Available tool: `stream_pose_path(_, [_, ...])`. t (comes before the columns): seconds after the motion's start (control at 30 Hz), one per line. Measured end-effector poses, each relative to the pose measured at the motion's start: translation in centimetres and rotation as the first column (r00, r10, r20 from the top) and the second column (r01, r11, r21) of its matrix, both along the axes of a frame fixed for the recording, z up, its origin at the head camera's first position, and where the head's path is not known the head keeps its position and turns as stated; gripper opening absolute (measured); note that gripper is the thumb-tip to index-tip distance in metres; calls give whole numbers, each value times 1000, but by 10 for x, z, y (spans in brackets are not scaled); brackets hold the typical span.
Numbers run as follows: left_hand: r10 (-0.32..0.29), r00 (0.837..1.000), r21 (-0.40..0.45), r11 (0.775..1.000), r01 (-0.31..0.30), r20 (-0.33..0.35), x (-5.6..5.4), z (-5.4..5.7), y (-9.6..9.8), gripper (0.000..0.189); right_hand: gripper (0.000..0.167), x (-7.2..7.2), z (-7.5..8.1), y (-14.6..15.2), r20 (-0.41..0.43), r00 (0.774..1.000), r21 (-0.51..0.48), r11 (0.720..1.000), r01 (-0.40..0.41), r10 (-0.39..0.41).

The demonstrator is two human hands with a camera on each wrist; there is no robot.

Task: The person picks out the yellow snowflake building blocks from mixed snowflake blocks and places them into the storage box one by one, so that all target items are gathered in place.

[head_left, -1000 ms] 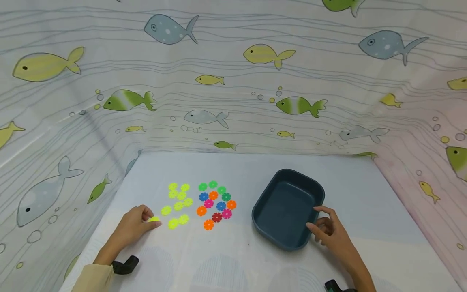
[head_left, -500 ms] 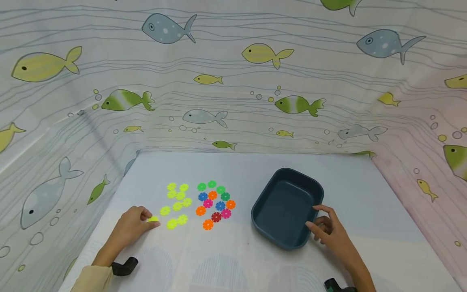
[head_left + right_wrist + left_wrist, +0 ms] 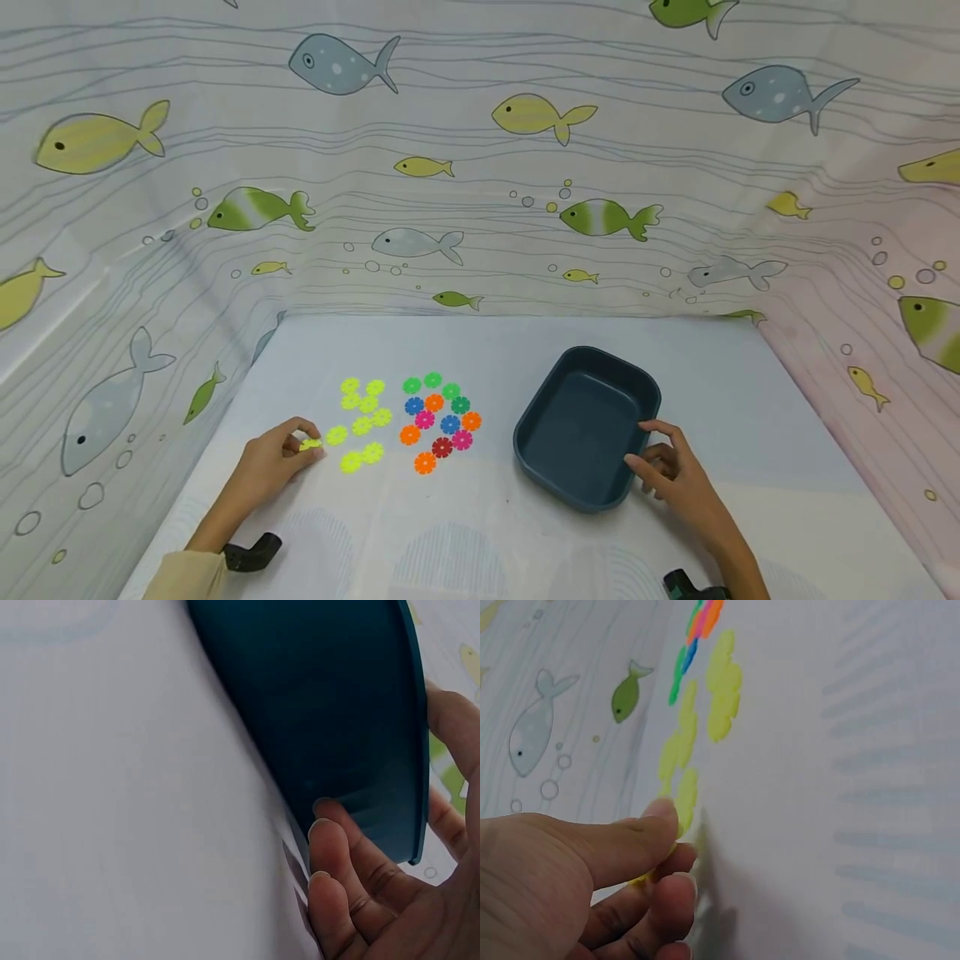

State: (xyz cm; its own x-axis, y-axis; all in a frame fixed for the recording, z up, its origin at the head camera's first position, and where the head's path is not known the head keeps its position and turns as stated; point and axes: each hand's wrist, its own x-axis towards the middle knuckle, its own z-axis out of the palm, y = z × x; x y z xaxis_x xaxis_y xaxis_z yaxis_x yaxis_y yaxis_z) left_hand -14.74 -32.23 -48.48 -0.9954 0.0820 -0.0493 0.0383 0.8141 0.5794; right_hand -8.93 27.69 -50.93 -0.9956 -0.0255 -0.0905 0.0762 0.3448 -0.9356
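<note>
In the head view my left hand (image 3: 268, 462) pinches a yellow notched plastic disc (image 3: 309, 444) between thumb and fingers, at the left of the table. The held disc is tilted nearly edge-on and partly covered by fingers. The left wrist view shows the thumb pressed to the fingertips, a yellow sliver of the disc (image 3: 640, 880) showing below. Beside this hand lie several more yellow discs (image 3: 362, 426). My right hand (image 3: 678, 477) grips the right rim of a dark blue rectangular bin (image 3: 577, 425); in the right wrist view several fingers lie against its outer wall (image 3: 322, 712).
A group of orange (image 3: 425, 462), blue, green, pink and dark red discs lies flat between the yellow ones and the bin. Fish-patterned cloth (image 3: 420, 200) encloses the white table (image 3: 465, 533) at the back and sides. The bin holds nothing visible.
My left hand has raised and turned the yellow disc, which lay flatter before between the fingers. The right hand stays at the bin's rim. The head view has shifted slightly.
</note>
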Motion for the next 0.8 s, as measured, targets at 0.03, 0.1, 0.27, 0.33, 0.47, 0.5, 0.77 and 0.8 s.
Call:
stream_pose_path(0.03, [4,1000,6,1000,-4,-3,0,0,0,24,64,0,0,0,1,1000,-2,1000,1,-1])
stream_pose_path(0.1, [14,1000,11,1000,-14,-18,0,1,1,21,64,0,-1,0,1,1000,0,1000,1,-1])
stream_pose_path(0.27, [22,997,17,1000,-20,-74,0,5,7,24,64,0,-1,-1,-5,1000,2,1000,0,0])
stream_pose_path(0.33, [16,996,24,1000,-14,-87,-1,7,11,25,63,0,-1,0,-10,1000,-1,1000,-5,5])
stream_pose_path(0.47, [9,997,42,999,-5,-83,-4,10,18,26,62,0,-2,1,-26,1000,-4,1000,-13,13])
stream_pose_path(0.5, [-1,997,49,999,5,-76,-5,10,20,26,62,0,-2,1,-29,999,-4,1000,-13,13])
stream_pose_path(0.77, [-85,994,95,991,90,-62,-13,13,35,28,63,-2,-4,2,-44,999,-2,1000,-16,15])
stream_pose_path(0.8, [-93,993,96,990,99,-67,-13,13,36,28,63,-2,-4,2,-43,999,-3,1000,-16,16])
